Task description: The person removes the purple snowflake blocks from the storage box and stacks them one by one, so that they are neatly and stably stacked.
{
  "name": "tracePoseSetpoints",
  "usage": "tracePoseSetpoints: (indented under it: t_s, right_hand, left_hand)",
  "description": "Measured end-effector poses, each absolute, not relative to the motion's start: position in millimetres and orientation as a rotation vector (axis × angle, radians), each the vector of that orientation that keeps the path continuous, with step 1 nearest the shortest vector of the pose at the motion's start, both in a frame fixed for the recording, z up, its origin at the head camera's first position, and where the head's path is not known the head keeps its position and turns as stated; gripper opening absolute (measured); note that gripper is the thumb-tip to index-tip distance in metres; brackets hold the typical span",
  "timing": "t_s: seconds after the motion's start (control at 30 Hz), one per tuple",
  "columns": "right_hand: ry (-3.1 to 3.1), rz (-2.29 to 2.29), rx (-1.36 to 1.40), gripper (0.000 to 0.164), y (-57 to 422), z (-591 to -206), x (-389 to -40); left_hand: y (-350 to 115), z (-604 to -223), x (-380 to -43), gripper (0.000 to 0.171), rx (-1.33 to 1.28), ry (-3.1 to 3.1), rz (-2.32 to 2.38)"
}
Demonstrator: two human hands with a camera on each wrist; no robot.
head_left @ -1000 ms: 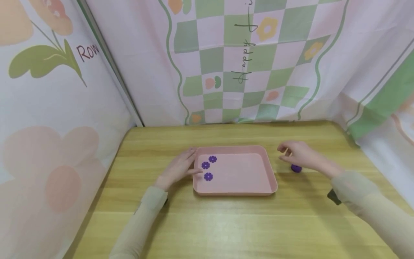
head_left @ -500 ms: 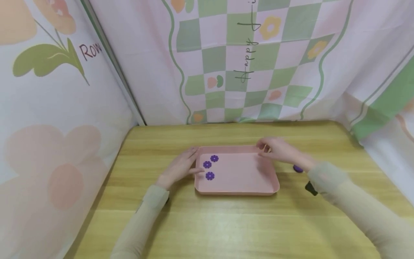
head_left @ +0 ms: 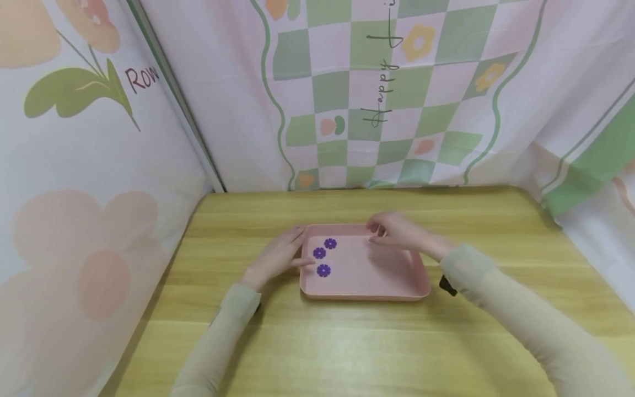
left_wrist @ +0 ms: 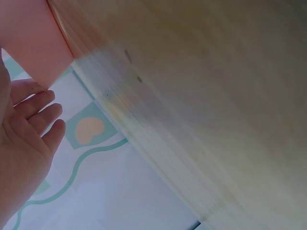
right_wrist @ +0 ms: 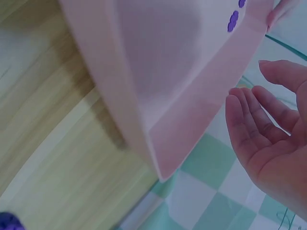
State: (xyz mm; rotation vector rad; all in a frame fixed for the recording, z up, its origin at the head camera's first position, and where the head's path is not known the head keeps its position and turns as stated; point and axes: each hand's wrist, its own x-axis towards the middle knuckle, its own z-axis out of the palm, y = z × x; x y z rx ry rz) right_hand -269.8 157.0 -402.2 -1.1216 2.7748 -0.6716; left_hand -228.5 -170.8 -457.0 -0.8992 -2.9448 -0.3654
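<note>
Three purple flower-shaped discs lie at the left end of a pink tray (head_left: 377, 296): a back disc (head_left: 330, 243), a middle disc (head_left: 319, 253) and a front disc (head_left: 323, 271). My left hand (head_left: 275, 258) rests at the tray's left wall, fingers extended, thumb reaching over the rim near the discs. Above the tray's back right part hovers my right hand (head_left: 397, 231), loosely curved. In the right wrist view, a gap shows between thumb and fingers (right_wrist: 247, 120), with nothing visible in it. Another purple piece (right_wrist: 8, 222) sits at that view's lower left corner.
The tray stands on a wood-grain table (head_left: 337, 347). A checkered curtain (head_left: 392, 99) hangs behind it, and a floral cloth (head_left: 74, 220) closes off the left side. My right forearm (head_left: 516, 303) crosses over the table's right part.
My right hand has moved left, from beside the purple piece on the table to over the tray. That piece is now out of sight in the head view. My left hand stays put.
</note>
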Motion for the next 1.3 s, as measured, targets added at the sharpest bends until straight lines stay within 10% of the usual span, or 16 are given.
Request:
tracePoseSetpoints:
  t_s: [1.3]
  right_hand:
    - [2.67,-0.686,-1.106,0.031,80.4,-427.4,-277.2]
  left_hand:
    - [-171.3,-457.1,-229.0,0.089,-0.889,-2.958,-0.353]
